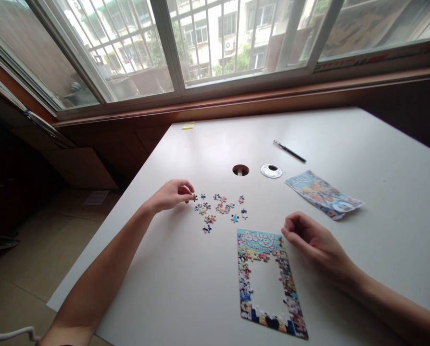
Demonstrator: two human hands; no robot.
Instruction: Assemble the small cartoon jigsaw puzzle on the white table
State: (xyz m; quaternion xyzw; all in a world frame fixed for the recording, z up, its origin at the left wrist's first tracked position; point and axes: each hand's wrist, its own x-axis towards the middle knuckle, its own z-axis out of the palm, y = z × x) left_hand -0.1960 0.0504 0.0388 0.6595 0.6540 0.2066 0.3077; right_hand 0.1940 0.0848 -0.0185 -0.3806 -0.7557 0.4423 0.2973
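My left hand (pixel 173 194) is closed in a pinch on a small jigsaw piece (pixel 195 197), at the left side of a scattered group of loose jigsaw pieces (pixel 222 207). Nearer to me lies a jigsaw puzzle (pixel 243 288), its border and top filled in with colourful pieces and its middle showing white. My right hand (pixel 309 238) is by the puzzle's upper right corner, fingers curled and thumb against the forefinger. Whether a piece is between those fingertips is hidden, and I cannot tell if they touch the puzzle's edge.
A creased picture sheet (pixel 323 194) lies beyond my right hand, with a black pen (pixel 290 151) farther back. The white table (pixel 150 288) has a round cable hole (pixel 240 170) and a metal ring cover (pixel 271 171) beside it. A barred window stands behind.
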